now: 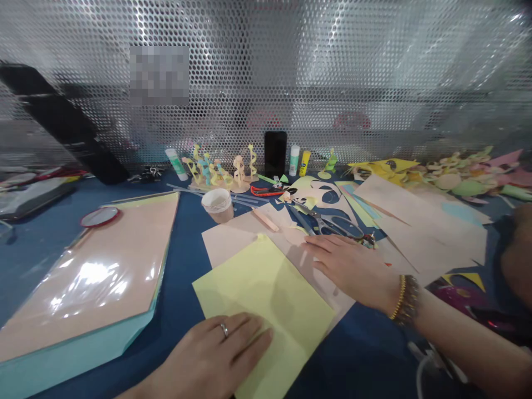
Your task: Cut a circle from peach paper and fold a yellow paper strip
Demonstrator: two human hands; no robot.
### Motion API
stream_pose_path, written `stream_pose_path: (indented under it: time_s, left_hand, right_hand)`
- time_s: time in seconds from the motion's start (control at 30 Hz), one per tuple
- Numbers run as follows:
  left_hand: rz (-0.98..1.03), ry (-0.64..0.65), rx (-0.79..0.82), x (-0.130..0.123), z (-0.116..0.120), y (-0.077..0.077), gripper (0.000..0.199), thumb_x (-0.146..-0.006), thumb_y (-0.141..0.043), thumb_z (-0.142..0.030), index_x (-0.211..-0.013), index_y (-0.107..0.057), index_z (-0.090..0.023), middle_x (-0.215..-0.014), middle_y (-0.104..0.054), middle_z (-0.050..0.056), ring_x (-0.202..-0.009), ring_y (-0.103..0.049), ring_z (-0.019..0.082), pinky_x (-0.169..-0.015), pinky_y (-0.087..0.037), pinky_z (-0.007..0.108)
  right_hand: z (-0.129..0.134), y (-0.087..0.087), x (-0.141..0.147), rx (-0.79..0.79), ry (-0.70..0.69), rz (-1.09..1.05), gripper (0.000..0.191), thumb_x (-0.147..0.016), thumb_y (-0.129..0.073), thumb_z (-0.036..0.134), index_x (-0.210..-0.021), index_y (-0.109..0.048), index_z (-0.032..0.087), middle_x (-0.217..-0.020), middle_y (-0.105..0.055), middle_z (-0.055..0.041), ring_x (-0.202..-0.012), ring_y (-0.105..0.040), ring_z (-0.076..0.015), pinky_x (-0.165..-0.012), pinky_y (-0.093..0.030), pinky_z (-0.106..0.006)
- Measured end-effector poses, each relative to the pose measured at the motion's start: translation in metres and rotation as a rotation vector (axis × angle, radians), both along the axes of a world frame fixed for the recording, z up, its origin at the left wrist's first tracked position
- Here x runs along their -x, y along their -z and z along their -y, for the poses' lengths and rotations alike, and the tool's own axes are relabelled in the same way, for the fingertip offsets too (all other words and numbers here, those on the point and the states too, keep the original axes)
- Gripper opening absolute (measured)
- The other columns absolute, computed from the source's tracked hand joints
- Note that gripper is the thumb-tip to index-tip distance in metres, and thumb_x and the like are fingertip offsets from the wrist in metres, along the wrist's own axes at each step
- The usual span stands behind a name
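Note:
A yellow sheet of paper [286, 299] lies in front of me, over pinkish paper [224, 241]. My left hand [220, 349], with a ring on one finger, rests flat on the yellow sheet's lower left part, fingers stretched out. Over the pinkish paper to the right, my right hand [349, 271] is spread palm down beside the scissors [324, 219], holding nothing that shows. A small pink strip [266, 219] lies beyond the yellow sheet. Near it stands a paper cup [218, 206].
Left, a plastic-covered paper pack [120, 277] carries a round red-rimmed object [100, 216]. Behind are curled paper figures [214, 173], an upright phone [275, 153], glue sticks [294, 160] and a red cutter [268, 191]. Paper sheets [432, 233] and a person's blurred arm [517, 260] are right.

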State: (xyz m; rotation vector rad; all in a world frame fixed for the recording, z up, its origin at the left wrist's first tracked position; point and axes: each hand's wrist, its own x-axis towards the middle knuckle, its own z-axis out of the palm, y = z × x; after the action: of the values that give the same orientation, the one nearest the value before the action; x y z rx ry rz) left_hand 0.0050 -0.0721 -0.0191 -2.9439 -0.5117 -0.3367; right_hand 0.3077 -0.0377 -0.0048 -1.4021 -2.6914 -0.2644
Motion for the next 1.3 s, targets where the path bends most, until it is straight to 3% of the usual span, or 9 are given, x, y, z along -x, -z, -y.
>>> stream_pose_path:
  time_s: [0.17, 0.4, 0.53, 0.67, 0.8, 0.93, 1.03, 1.17, 1.3]
  left_hand:
    - [0.129, -0.148, 0.040, 0.016, -0.016, -0.010, 0.038, -0.091, -0.038, -0.011, -0.124, -0.054, -0.023, -0.104, -0.074, 0.001, -0.090, -0.068, 0.015, -0.071, -0.052, 0.025]
    - [0.298, -0.382, 0.193, 0.030, -0.027, -0.032, 0.032, -0.088, -0.046, -0.022, -0.118, -0.055, -0.027, -0.105, -0.071, -0.003, -0.088, -0.070, 0.016, -0.072, -0.055, 0.024]
    - [0.305, -0.237, 0.228, 0.021, -0.016, -0.029, 0.034, -0.086, -0.049, -0.022, -0.120, -0.054, -0.024, -0.108, -0.071, 0.001, -0.095, -0.068, 0.017, -0.080, -0.054, 0.025]
    - [0.066, -0.060, 0.217, 0.003, -0.008, -0.019, 0.054, -0.079, -0.048, -0.009, -0.129, -0.049, -0.029, -0.128, -0.062, 0.001, -0.117, -0.056, 0.018, -0.100, -0.044, 0.034]
    - [-0.143, -0.121, 0.233, -0.005, -0.012, -0.017, 0.078, -0.067, -0.044, 0.004, -0.135, -0.043, -0.035, -0.141, -0.049, 0.002, -0.130, -0.043, 0.021, -0.106, -0.036, 0.044]
    - [-0.138, -0.204, 0.225, 0.001, -0.023, -0.024, 0.084, -0.068, -0.039, 0.008, -0.140, -0.037, -0.036, -0.141, -0.047, 0.004, -0.127, -0.044, 0.025, -0.097, -0.042, 0.041]
    - [-0.129, -0.248, 0.226, 0.002, -0.033, -0.029, 0.079, -0.071, -0.037, 0.009, -0.134, -0.045, -0.037, -0.131, -0.055, 0.002, -0.118, -0.052, 0.024, -0.090, -0.045, 0.038]
    - [-0.136, -0.264, 0.325, -0.005, -0.045, -0.030, 0.062, -0.077, -0.041, 0.006, -0.125, -0.055, -0.031, -0.120, -0.061, 0.003, -0.109, -0.057, 0.021, -0.084, -0.047, 0.033]
    - [-0.070, -0.275, 0.399, -0.006, -0.049, -0.025, 0.049, -0.082, -0.042, 0.001, -0.119, -0.059, -0.027, -0.120, -0.064, 0.002, -0.110, -0.058, 0.018, -0.088, -0.047, 0.032]
  right_hand:
    - [0.025, -0.015, -0.015, 0.017, 0.038, -0.100, 0.030, -0.094, -0.044, 0.025, -0.119, -0.060, 0.021, -0.119, -0.065, -0.0058, -0.109, -0.060, -0.0239, -0.089, -0.052, -0.045]
    - [0.056, -0.013, -0.016, 0.133, -0.020, -0.221, 0.029, -0.096, -0.040, 0.023, -0.116, -0.060, 0.023, -0.114, -0.067, -0.0035, -0.104, -0.062, -0.0189, -0.088, -0.054, -0.037]
    - [0.064, -0.015, -0.013, 0.100, 0.018, -0.258, 0.028, -0.096, -0.038, 0.025, -0.112, -0.061, 0.023, -0.109, -0.068, -0.0042, -0.097, -0.065, -0.0198, -0.082, -0.056, -0.037]
    - [0.065, -0.019, -0.012, -0.002, 0.117, -0.299, 0.026, -0.096, -0.040, 0.026, -0.109, -0.062, 0.022, -0.106, -0.069, -0.0048, -0.094, -0.066, -0.0218, -0.077, -0.056, -0.038]
    - [0.062, -0.014, -0.008, 0.015, 0.086, -0.400, 0.022, -0.095, -0.044, 0.024, -0.106, -0.062, 0.023, -0.103, -0.069, -0.0037, -0.094, -0.065, -0.0189, -0.080, -0.054, -0.034]
    - [0.063, -0.009, 0.000, 0.169, -0.017, -0.470, 0.020, -0.094, -0.048, 0.023, -0.107, -0.063, 0.023, -0.104, -0.069, -0.0036, -0.097, -0.063, -0.0170, -0.084, -0.051, -0.031]
    - [0.068, -0.009, 0.006, 0.292, -0.106, -0.498, 0.019, -0.092, -0.054, 0.029, -0.108, -0.062, 0.023, -0.106, -0.068, -0.0033, -0.101, -0.061, -0.0165, -0.088, -0.049, -0.030]
    - [0.074, -0.007, 0.011, 0.372, -0.167, -0.473, 0.038, -0.083, -0.063, 0.045, -0.114, -0.059, 0.024, -0.115, -0.065, -0.0041, -0.109, -0.058, -0.0197, -0.093, -0.046, -0.033]
    - [0.076, 0.000, 0.013, 0.414, -0.151, -0.429, 0.034, -0.085, -0.063, 0.037, -0.116, -0.056, 0.024, -0.117, -0.064, -0.0038, -0.110, -0.056, -0.0204, -0.094, -0.046, -0.036]
